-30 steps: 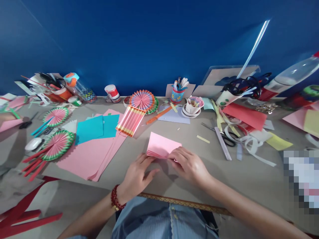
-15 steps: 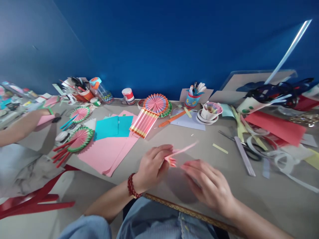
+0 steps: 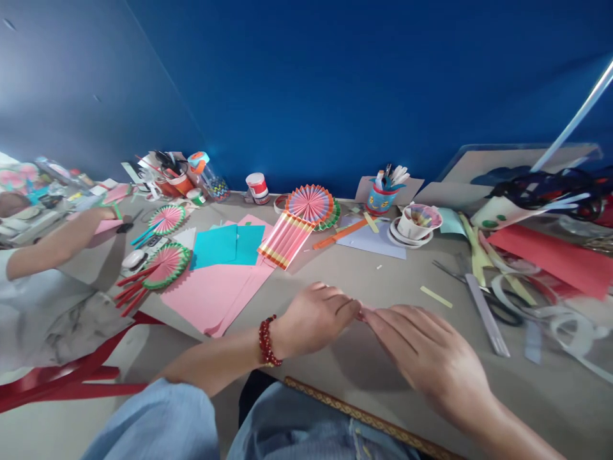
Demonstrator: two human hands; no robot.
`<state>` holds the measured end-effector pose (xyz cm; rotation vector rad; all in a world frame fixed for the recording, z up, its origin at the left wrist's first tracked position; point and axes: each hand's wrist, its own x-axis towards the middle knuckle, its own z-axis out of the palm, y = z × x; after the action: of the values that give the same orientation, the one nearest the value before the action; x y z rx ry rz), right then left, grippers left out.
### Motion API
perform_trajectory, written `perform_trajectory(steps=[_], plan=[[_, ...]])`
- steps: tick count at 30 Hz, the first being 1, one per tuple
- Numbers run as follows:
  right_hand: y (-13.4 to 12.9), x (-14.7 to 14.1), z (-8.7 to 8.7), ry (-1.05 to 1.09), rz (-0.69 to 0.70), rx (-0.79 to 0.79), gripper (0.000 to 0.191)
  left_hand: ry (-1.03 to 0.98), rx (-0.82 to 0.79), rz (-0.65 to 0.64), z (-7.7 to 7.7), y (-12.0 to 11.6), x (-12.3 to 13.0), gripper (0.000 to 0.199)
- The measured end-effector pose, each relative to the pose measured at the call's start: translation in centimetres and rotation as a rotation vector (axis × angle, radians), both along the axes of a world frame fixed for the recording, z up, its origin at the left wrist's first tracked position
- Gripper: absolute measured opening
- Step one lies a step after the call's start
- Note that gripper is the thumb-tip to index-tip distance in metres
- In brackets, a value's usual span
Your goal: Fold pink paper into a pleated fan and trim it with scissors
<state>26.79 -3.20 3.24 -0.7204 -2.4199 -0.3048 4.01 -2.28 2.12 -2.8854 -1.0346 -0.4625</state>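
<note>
A small bit of pink pleated paper shows between my fingertips; the rest of it is hidden behind my hands. My left hand, with a red bead bracelet at the wrist, is closed on its left end. From the other side my right hand grips it, fingers together and fingertips meeting the left ones. Beyond them lies a striped pleated strip beside a round pleated paper rosette. Pink sheets and turquoise paper lie left of my hands.
Scissors, a lilac strip and curled white strips lie at the right. A marker pot, a paper cup and a white-and-red jar stand by the blue wall. Another person's arm reaches in at far left, near rosettes with red sticks.
My right hand has come in to meet my left at the pleated paper, which showed more before. The view has shifted slightly, so the table's things appear farther right.
</note>
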Motion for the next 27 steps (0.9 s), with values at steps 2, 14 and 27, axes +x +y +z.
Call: perform_trajectory(steps=[2, 14, 27], plan=[[0.0, 0.7, -0.3, -0.003, -0.006, 0.02, 0.028, -0.039, 0.033, 0.0, 0.1, 0.3, -0.6, 0.024], [-0.6, 3.5, -3.3, -0.077, -0.085, 0.006, 0.023, -0.108, -0.051, 0.164, -2.5, -0.4, -2.7, 0.023], [-1.4, 4.2, -6.2, -0.048, -0.069, -0.156, 0.024, -0.03, -0.063, 0.0, -4.4, -1.5, -3.6, 0.021]])
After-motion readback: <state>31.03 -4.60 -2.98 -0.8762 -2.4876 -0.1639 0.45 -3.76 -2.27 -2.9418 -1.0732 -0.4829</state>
